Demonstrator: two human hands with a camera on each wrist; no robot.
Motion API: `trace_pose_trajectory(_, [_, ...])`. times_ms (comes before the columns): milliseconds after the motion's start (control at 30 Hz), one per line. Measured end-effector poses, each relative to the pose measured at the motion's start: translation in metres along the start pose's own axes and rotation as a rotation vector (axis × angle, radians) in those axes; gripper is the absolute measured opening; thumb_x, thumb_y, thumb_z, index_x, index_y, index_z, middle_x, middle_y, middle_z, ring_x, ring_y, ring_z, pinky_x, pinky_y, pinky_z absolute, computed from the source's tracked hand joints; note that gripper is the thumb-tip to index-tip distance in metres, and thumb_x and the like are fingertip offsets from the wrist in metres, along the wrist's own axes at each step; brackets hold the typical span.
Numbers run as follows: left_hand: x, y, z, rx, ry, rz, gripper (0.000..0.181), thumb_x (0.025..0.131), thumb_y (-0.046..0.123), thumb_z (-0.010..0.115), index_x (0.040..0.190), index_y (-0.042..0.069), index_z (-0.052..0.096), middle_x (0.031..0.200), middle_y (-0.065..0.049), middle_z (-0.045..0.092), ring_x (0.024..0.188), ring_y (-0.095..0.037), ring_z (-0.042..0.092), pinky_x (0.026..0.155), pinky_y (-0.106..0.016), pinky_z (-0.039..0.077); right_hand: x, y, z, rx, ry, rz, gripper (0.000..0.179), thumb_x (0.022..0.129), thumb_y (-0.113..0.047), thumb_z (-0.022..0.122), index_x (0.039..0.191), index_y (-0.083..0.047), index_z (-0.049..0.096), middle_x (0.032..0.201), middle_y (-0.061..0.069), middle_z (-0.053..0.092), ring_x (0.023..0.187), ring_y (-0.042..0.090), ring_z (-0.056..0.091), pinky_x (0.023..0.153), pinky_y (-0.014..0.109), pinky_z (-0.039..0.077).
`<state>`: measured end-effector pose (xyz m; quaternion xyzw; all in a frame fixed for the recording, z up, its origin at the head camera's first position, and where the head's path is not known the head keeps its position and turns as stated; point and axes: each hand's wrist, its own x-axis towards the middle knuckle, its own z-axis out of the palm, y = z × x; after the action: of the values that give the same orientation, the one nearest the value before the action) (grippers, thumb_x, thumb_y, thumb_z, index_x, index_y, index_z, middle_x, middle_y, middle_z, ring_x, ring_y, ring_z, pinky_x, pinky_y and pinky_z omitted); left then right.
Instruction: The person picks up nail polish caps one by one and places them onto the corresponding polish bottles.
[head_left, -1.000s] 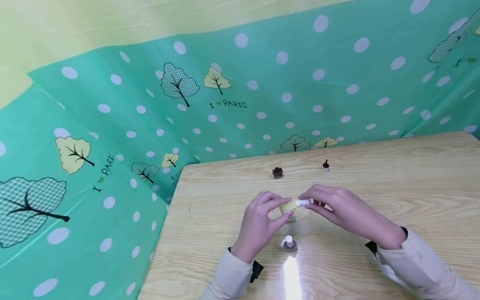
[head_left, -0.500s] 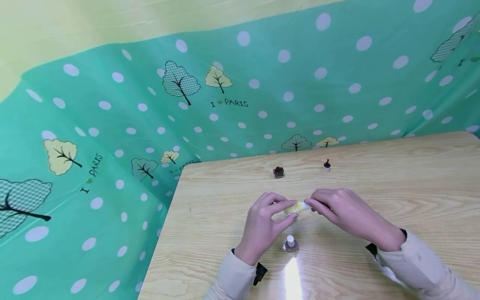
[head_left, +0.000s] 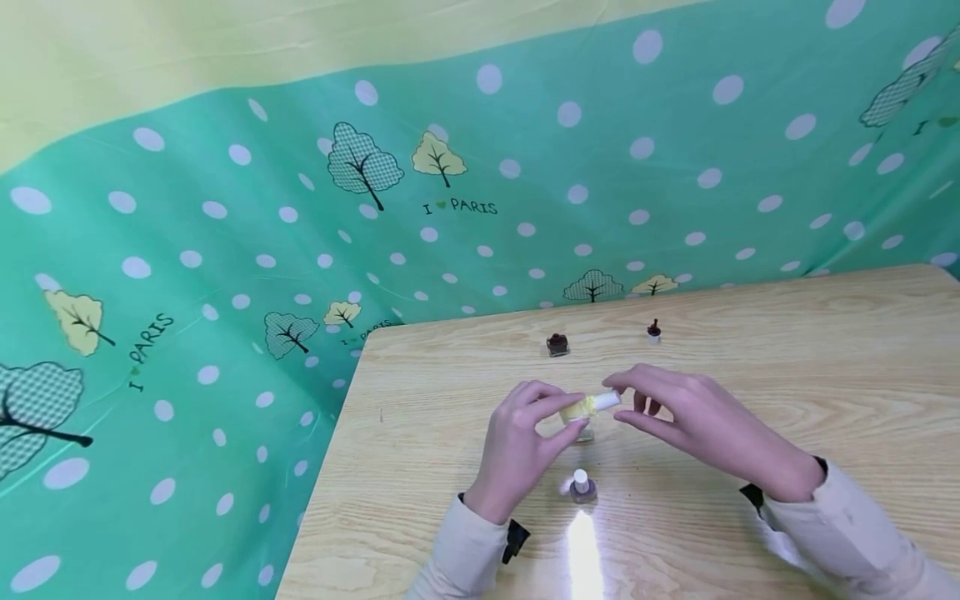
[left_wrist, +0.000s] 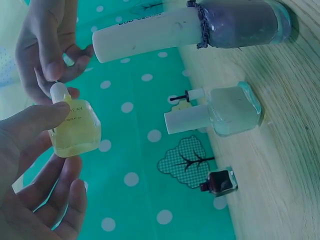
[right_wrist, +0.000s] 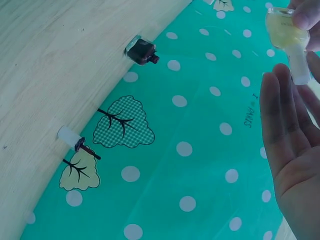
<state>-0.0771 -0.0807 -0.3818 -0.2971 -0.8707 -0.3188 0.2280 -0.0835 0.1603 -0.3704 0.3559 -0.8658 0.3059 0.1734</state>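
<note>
My left hand (head_left: 517, 446) pinches a nail polish bottle (head_left: 576, 409) of yellow polish between thumb and fingers, above the table. Its white cap (head_left: 606, 401) is on and points right. Around the cap's end, my right hand (head_left: 697, 421) hovers with thumb and fingers spread; whether a fingertip touches it I cannot tell. Below the held bottle a pale nail polish bottle (left_wrist: 232, 110) with a white cap stands, partly hidden in the head view. Nearer me stands a greyish-purple nail polish bottle (head_left: 582, 490), also white-capped.
Toward the table's back edge stands an uncapped dark nail polish bottle (head_left: 557, 345). To its right, a white cap (head_left: 653, 334) stands with its dark brush pointing up. A green dotted cloth (head_left: 480, 167) hangs behind the wooden table (head_left: 825, 375).
My right fingers gripped the white cap half a second ago; now they have spread away from it. The left hand keeps its pinch on the yellow bottle and has shifted slightly left.
</note>
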Motion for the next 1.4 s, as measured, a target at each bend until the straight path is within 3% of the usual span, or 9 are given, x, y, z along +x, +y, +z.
trace_pose_trajectory(333, [-0.0001, 0.0002, 0.0003, 0.005, -0.007, 0.006, 0.028, 0.079, 0.023, 0.084, 0.105, 0.014, 0.077, 0.095, 0.003, 0.071, 0.087, -0.01, 0.064, 0.075, -0.015, 0.052, 0.0021, 0.002, 0.0023, -0.02, 0.031, -0.081, 0.029, 0.082, -0.005, 0.077, 0.108, -0.018, 0.071, 0.095, -0.015, 0.066, 0.073, -0.005, 0.057, 0.061, 0.014, 0.051])
trace_pose_trajectory(567, [0.0005, 0.0024, 0.0004, -0.003, 0.003, 0.04, 0.028, 0.08, 0.023, 0.084, 0.105, 0.015, 0.078, 0.096, 0.003, 0.071, 0.087, -0.009, 0.064, 0.076, -0.012, 0.05, 0.0019, -0.0006, 0.0048, -0.043, 0.018, -0.027, 0.007, 0.092, -0.016, 0.07, 0.093, -0.023, 0.068, 0.08, -0.021, 0.058, 0.064, -0.009, 0.045, 0.057, 0.013, 0.044])
trace_pose_trajectory(800, [0.0002, 0.0042, 0.0025, 0.0, -0.006, 0.063, 0.025, 0.082, 0.021, 0.082, 0.105, 0.015, 0.078, 0.096, 0.005, 0.07, 0.088, -0.008, 0.063, 0.077, -0.009, 0.049, 0.0013, -0.0008, 0.0087, -0.052, 0.002, 0.038, 0.02, 0.095, -0.015, 0.066, 0.081, -0.028, 0.063, 0.071, -0.024, 0.05, 0.058, -0.009, 0.039, 0.053, 0.014, 0.039])
trace_pose_trajectory(900, [0.0003, 0.0036, 0.0027, -0.001, -0.003, 0.058, 0.026, 0.08, 0.021, 0.083, 0.105, 0.015, 0.078, 0.096, 0.004, 0.07, 0.088, -0.008, 0.063, 0.078, -0.01, 0.05, 0.0012, -0.001, 0.008, -0.049, -0.008, 0.056, 0.015, 0.096, -0.017, 0.065, 0.084, -0.026, 0.066, 0.072, -0.023, 0.053, 0.058, -0.009, 0.041, 0.054, 0.015, 0.041])
trace_pose_trajectory(1000, [0.001, 0.0023, 0.0017, -0.005, 0.003, 0.044, 0.028, 0.079, 0.02, 0.084, 0.105, 0.014, 0.078, 0.096, 0.003, 0.071, 0.088, -0.01, 0.064, 0.078, -0.013, 0.051, 0.0008, -0.0021, 0.0057, -0.036, -0.028, 0.085, 0.004, 0.095, -0.022, 0.067, 0.098, -0.023, 0.069, 0.08, -0.02, 0.06, 0.063, -0.009, 0.047, 0.054, 0.016, 0.044])
trace_pose_trajectory(1067, [0.0014, 0.0012, 0.0009, -0.007, 0.008, 0.036, 0.029, 0.078, 0.02, 0.085, 0.105, 0.014, 0.078, 0.095, 0.002, 0.071, 0.088, -0.01, 0.064, 0.077, -0.014, 0.052, 0.0001, -0.0022, 0.0042, -0.025, -0.031, 0.082, 0.017, 0.093, -0.023, 0.07, 0.109, -0.021, 0.068, 0.087, -0.016, 0.065, 0.067, -0.008, 0.051, 0.055, 0.016, 0.046])
trace_pose_trajectory(1200, [0.0012, -0.0019, -0.0011, 0.003, 0.011, 0.027, 0.028, 0.078, 0.021, 0.085, 0.105, 0.014, 0.078, 0.095, 0.002, 0.071, 0.087, -0.01, 0.064, 0.076, -0.014, 0.052, -0.0007, -0.0005, 0.0033, -0.021, -0.013, 0.002, 0.037, 0.085, -0.014, 0.078, 0.12, -0.018, 0.065, 0.101, -0.01, 0.068, 0.074, -0.005, 0.056, 0.056, 0.016, 0.049])
trace_pose_trajectory(1400, [0.0019, -0.0046, -0.0032, 0.005, 0.013, 0.037, 0.027, 0.08, 0.023, 0.084, 0.105, 0.015, 0.078, 0.095, 0.002, 0.071, 0.086, -0.011, 0.064, 0.074, -0.013, 0.051, 0.0016, 0.0023, 0.0043, -0.019, 0.034, -0.1, 0.039, 0.081, -0.002, 0.078, 0.114, -0.018, 0.068, 0.103, -0.013, 0.068, 0.075, -0.004, 0.058, 0.062, 0.012, 0.05])
